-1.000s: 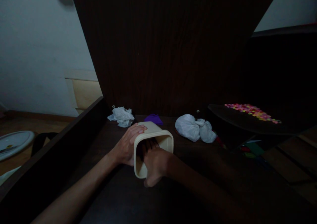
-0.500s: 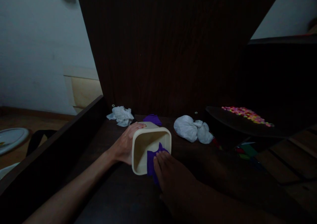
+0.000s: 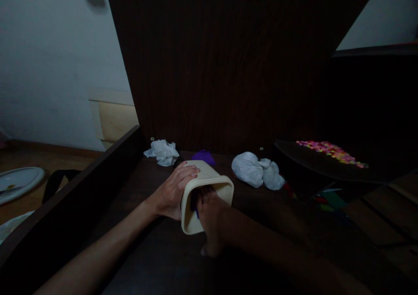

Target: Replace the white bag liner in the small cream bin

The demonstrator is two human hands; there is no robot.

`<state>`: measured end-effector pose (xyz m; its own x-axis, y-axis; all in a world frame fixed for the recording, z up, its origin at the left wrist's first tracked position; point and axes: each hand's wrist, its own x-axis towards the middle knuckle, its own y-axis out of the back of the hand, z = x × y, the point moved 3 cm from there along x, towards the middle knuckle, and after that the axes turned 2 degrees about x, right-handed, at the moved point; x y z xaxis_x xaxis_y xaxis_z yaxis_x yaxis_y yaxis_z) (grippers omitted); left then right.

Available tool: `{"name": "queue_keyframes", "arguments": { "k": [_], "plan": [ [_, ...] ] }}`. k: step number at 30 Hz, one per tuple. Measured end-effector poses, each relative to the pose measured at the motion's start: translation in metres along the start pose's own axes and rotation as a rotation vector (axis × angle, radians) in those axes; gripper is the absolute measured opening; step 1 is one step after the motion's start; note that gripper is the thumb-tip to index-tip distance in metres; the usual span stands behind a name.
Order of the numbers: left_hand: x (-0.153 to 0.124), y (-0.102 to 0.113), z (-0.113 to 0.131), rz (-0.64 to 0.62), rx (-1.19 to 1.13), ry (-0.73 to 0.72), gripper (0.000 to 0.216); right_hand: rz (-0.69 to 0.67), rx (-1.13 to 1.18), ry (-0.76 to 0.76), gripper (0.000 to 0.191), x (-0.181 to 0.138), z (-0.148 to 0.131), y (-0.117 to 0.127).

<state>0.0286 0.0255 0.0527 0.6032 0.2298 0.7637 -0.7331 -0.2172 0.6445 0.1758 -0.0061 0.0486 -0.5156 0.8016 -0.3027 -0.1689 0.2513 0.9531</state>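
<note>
A cream plastic container [image 3: 205, 169] lies tipped on its side, its mouth turned toward me. My left hand [image 3: 174, 189] grips it from the left, fingers over the upper wall. My right hand [image 3: 212, 212] reaches into the mouth and presses a purple cloth [image 3: 195, 208] against the inside; most of the cloth and the fingertips are hidden in there. Behind the container, another purple piece of cloth [image 3: 203, 156] lies on the dark wooden surface [image 3: 146, 260].
A crumpled white plastic bag [image 3: 163, 152] lies at the back left, a knotted white bag [image 3: 257, 169] at the back right. Pink and yellow bits [image 3: 331, 151] sit on a dark ledge at right. A raised wooden edge [image 3: 81, 190] runs along the left; a tall dark panel [image 3: 228, 68] stands behind.
My right hand has moved deeper into the container, taking the purple cloth with it. The container's mouth has tilted and shifted slightly right, still held by my left hand.
</note>
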Motion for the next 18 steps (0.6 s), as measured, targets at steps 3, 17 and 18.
{"name": "queue_keyframes", "arguments": {
  "k": [3,17,18],
  "plan": [
    [-0.001,0.001,0.000,0.008,0.003,-0.006,0.114,-0.067,0.003,0.087,0.086,0.021,-0.001,0.004],
    [-0.008,0.001,-0.011,0.030,0.013,-0.017,0.110,0.032,0.150,0.282,0.093,-0.012,-0.013,0.002],
    [-0.008,0.002,-0.012,0.029,0.006,-0.005,0.112,0.044,0.157,0.299,0.094,-0.018,-0.013,0.001]
  ]
}}
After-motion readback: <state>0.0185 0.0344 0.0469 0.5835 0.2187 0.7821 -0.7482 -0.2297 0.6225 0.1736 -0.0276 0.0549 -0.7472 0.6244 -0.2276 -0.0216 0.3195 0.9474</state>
